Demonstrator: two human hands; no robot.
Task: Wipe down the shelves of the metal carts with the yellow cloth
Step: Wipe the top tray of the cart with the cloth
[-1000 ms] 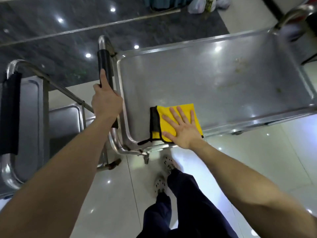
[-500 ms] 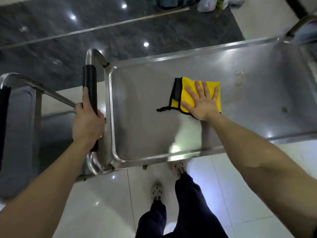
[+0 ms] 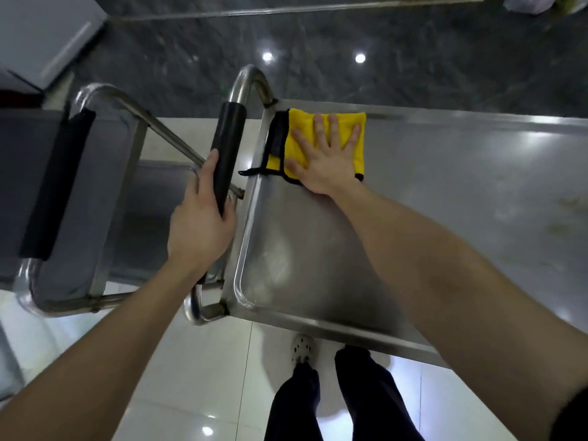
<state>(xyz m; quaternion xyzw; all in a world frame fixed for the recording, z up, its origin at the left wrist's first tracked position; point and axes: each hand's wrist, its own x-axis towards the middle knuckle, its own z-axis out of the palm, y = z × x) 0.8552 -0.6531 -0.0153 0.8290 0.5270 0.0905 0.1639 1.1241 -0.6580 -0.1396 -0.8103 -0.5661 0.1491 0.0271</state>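
The shelf (image 3: 318, 249) of the near cart is running out of the picture at 3 o'clock, so its right end is not showing. The right forearm (image 3: 429, 265) is covering a long strip of it from 5 o'clock up to the middle. Some pale marks (image 3: 569, 218) on the metal at 3 o'clock are too blurred to say what they are. The shelf is holding the cloth (image 3: 297, 128), which is lying flat in its 11 o'clock corner, against the far rim. The middle of the cloth is hiding under the right hand (image 3: 324, 163), and a thin black loop from its dark edge is lying across the left rim. This hand is pressing down on the cloth with the palm flat and the fingers straight and spread, closing on nothing. The left hand (image 3: 200, 230) is clamping on the black handle (image 3: 227, 148) of the same cart, at 10 o'clock from the picture's centre. Its thumb is lying along the handle and its fingers are going round behind it, out of sight. A second cart (image 3: 105, 202) is standing just beside at 9 o'clock, cut off by the left edge, and its lower shelf is showing only dimly between the tubes. At 6 o'clock two dark legs (image 3: 375, 402) and one pale shoe (image 3: 302, 348) are showing below the near rim, and the other foot is hidden.
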